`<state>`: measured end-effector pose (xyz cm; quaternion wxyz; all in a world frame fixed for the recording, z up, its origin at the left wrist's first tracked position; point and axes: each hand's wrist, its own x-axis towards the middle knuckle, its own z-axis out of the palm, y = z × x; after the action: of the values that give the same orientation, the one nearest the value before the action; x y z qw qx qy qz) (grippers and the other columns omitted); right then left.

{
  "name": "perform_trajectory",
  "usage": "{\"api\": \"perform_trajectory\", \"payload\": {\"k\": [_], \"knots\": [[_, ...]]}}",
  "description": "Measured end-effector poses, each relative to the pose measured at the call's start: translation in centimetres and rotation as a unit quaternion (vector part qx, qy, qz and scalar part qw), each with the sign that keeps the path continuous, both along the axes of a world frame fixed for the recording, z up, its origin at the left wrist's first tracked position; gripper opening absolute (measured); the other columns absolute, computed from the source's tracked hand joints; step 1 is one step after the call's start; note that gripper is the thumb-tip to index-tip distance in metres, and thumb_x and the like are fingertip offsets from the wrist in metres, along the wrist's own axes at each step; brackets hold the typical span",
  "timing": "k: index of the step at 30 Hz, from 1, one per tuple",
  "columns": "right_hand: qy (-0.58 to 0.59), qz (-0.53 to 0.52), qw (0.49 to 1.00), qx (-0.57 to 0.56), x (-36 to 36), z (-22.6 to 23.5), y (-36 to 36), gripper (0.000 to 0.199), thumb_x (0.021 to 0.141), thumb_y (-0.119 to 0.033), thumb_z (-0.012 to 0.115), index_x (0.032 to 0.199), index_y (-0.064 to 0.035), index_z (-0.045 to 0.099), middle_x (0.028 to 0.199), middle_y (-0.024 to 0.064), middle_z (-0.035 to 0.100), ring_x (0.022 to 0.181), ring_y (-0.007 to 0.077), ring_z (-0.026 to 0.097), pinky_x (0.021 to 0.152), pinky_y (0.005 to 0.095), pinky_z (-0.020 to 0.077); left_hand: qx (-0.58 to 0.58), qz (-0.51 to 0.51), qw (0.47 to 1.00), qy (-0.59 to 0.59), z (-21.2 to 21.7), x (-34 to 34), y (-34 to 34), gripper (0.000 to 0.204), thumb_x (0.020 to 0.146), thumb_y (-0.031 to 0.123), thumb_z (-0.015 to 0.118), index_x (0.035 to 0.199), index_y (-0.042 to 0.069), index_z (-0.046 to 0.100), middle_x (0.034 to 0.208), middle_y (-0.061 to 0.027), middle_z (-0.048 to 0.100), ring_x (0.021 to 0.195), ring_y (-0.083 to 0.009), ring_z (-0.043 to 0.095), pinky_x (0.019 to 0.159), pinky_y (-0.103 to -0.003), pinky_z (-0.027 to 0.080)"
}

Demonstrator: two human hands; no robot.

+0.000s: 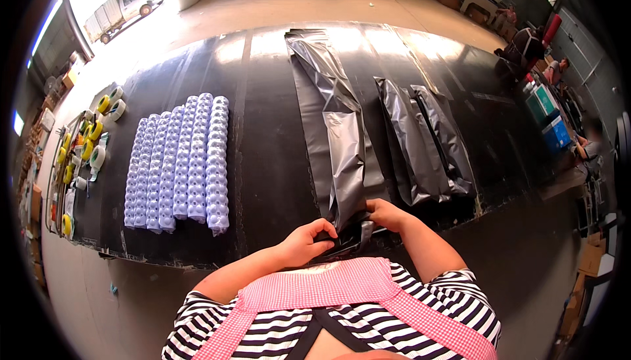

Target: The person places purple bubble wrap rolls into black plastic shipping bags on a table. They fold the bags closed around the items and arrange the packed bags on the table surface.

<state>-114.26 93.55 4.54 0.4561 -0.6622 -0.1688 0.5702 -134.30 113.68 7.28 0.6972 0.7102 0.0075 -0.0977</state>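
A long silver-grey plastic bag (345, 143) lies stretched across the black table, its near end gathered at the table's front edge. My left hand (305, 242) is at the left side of that end, thumb and fingers curled together on the dark plastic. On the other side my right hand (386, 215) has its fingers closed on the bag's near end. Under the loose silver piece, more flat grey bags (305, 97) are stacked. To the right of them lie folded silver-grey bags (411, 143).
Several lavender bumpy rolls (174, 163) lie side by side on the table's left half. Yellow and white tape rolls (96, 156) crowd the left edge. Blue boxes (556, 133) sit at the right end, near other people. A truck (118, 15) stands outside the doorway.
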Motion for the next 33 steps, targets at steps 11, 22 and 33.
{"api": "perform_trajectory", "payload": {"k": [11,22,33], "knots": [[0.013,-0.217,0.976,-0.029,-8.4,0.5,-12.6,0.012,0.083,-0.004,0.064,0.095,-0.0013,0.062,0.080,0.0036,0.062,0.059,0.0100,0.057,0.053,0.0239,0.0487,0.074,-0.007,0.997,-0.029,-2.3,-3.8,-5.6,0.030,0.086,0.010,0.072,0.113,0.009,0.059,0.086,0.0005,0.056,0.077,-0.0089,0.051,0.070,-0.025,0.044],[-0.087,-0.070,0.994,-0.006,-8.3,-10.4,-21.1,0.008,0.091,-0.009,0.063,0.094,-0.0027,0.065,0.080,-0.0001,0.062,0.074,0.0075,0.053,0.066,0.0258,0.0441,0.111,0.184,0.976,0.046,-8.8,-6.7,-16.9,0.021,0.085,0.012,0.071,0.103,0.007,0.062,0.092,-0.0042,0.065,0.088,-0.0142,0.059,0.081,-0.028,0.047],[-0.155,0.047,0.986,0.025,-8.5,-7.7,-19.2,0.025,0.081,-0.007,0.066,0.103,0.0033,0.068,0.089,0.0056,0.070,0.083,0.0129,0.061,0.078,0.0296,0.0497,0.492,0.268,0.827,-0.035,-3.0,-4.3,-12.2,0.025,0.086,0.025,0.070,0.105,0.009,0.072,0.106,-0.0143,0.066,0.101,-0.0322,0.062,0.088,-0.038,0.049]]}}
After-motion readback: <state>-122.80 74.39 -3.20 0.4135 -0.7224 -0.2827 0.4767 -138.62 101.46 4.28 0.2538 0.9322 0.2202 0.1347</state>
